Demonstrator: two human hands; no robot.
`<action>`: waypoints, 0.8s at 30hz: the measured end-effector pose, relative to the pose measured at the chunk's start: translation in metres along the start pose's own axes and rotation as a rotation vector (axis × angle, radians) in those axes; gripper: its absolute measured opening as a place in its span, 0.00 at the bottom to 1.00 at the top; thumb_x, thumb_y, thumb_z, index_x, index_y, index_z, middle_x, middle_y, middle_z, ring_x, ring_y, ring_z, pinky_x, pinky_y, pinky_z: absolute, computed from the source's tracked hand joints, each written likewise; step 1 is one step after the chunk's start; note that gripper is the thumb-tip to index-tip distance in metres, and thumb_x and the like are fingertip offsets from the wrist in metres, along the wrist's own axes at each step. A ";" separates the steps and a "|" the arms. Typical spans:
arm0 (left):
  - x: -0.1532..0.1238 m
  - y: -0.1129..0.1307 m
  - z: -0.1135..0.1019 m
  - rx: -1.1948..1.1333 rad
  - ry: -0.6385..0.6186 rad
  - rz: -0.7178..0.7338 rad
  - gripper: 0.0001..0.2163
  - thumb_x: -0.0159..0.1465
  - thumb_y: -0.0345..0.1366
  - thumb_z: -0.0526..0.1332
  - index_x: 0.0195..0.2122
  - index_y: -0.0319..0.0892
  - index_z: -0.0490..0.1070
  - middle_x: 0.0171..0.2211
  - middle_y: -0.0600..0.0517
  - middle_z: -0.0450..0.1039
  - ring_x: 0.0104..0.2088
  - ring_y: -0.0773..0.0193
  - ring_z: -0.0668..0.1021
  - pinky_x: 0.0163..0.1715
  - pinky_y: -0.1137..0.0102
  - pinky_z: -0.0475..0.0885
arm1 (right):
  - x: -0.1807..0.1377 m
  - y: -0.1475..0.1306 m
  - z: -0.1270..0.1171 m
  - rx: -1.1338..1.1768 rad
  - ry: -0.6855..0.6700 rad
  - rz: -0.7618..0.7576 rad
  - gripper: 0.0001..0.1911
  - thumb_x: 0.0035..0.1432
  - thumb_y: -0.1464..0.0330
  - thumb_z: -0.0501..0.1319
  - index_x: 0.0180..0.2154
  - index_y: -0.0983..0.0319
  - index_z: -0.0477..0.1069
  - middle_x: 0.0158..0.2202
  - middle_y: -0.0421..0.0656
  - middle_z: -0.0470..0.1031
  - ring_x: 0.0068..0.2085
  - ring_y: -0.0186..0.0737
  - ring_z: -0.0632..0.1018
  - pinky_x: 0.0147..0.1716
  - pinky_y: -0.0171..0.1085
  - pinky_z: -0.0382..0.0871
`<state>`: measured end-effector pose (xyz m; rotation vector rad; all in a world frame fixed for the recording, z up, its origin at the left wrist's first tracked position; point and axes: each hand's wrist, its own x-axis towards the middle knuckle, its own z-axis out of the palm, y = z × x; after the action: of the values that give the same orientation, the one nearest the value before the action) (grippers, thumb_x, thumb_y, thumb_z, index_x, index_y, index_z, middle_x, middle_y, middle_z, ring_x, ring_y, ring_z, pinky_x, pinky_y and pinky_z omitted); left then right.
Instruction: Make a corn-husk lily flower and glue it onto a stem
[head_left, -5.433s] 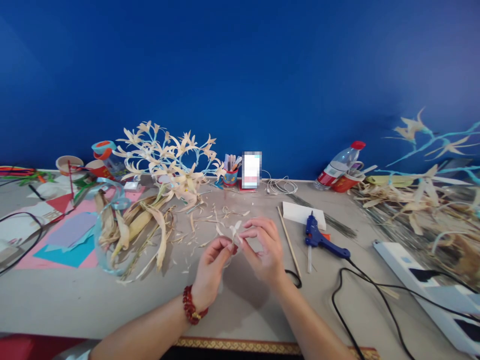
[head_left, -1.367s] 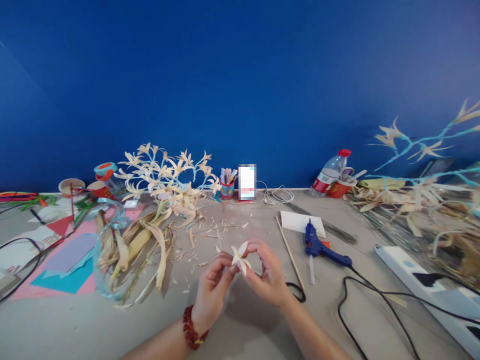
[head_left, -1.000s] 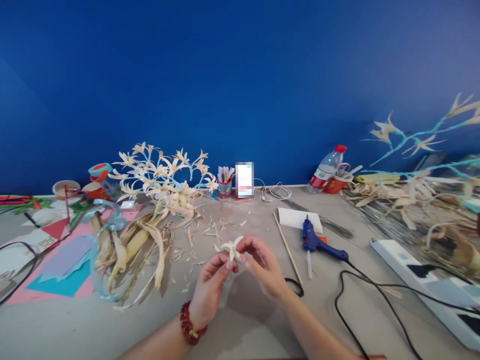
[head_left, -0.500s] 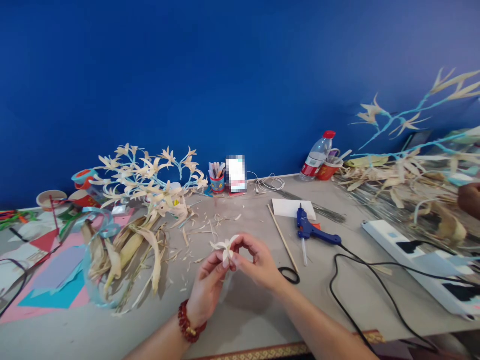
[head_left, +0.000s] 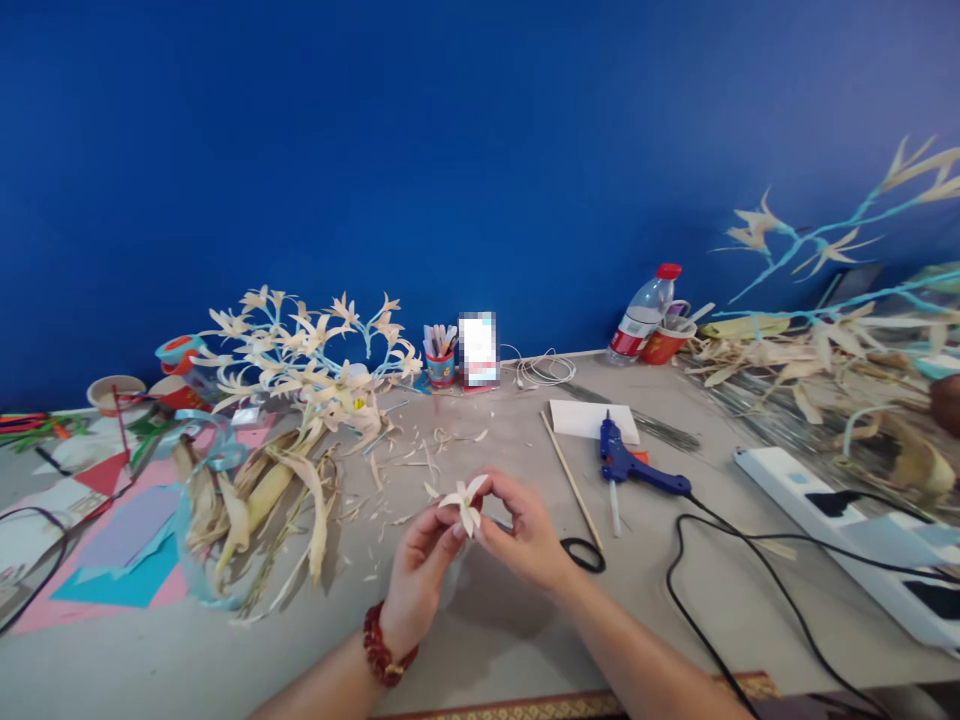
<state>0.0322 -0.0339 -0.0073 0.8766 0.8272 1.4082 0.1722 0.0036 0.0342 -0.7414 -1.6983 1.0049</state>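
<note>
1. The small flower (head_left: 465, 499) at frame centre looks like pale, matt, papery husk.
2. The counter (head_left: 487, 620) is smooth, matt grey.
3. The glue gun (head_left: 634, 468), right of centre, is glossy blue plastic.
4. The bracelet (head_left: 381, 648) has shiny red beads.
5. The stick (head_left: 571, 482) is bare wood.

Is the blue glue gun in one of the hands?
No, the glue gun lies on the table, while both hands hold a small husk flower.

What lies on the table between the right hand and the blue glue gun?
In the head view, a thin wooden stick lies slanted between the right hand and the glue gun; a small black loop sits at its near end.
</note>
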 end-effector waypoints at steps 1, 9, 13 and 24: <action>0.000 -0.001 0.000 0.024 -0.002 0.016 0.04 0.58 0.36 0.65 0.29 0.42 0.76 0.32 0.52 0.74 0.36 0.65 0.74 0.39 0.72 0.68 | 0.000 0.000 0.000 -0.004 -0.002 -0.002 0.02 0.55 0.69 0.59 0.30 0.61 0.68 0.29 0.40 0.69 0.32 0.37 0.71 0.35 0.35 0.64; -0.003 0.000 -0.003 0.186 0.046 0.100 0.06 0.57 0.39 0.66 0.32 0.43 0.78 0.33 0.49 0.74 0.38 0.60 0.74 0.41 0.69 0.68 | 0.001 -0.006 -0.002 0.005 -0.036 -0.014 0.05 0.56 0.66 0.59 0.31 0.60 0.70 0.30 0.42 0.70 0.33 0.39 0.72 0.37 0.37 0.66; -0.004 -0.004 -0.005 0.132 0.072 0.081 0.06 0.55 0.39 0.67 0.31 0.43 0.78 0.34 0.48 0.74 0.38 0.59 0.74 0.42 0.68 0.68 | 0.001 -0.008 -0.003 0.016 -0.053 -0.043 0.05 0.56 0.66 0.58 0.32 0.60 0.70 0.31 0.42 0.71 0.34 0.40 0.72 0.37 0.37 0.66; -0.006 0.009 0.003 0.309 -0.013 0.195 0.04 0.61 0.33 0.62 0.33 0.42 0.76 0.35 0.48 0.72 0.39 0.58 0.72 0.43 0.66 0.66 | -0.001 -0.002 0.000 0.012 -0.057 -0.020 0.04 0.57 0.68 0.58 0.31 0.60 0.71 0.30 0.41 0.69 0.33 0.38 0.71 0.36 0.36 0.64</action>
<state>0.0308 -0.0399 0.0024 1.2284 0.9863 1.4625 0.1729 0.0017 0.0360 -0.6927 -1.7442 1.0299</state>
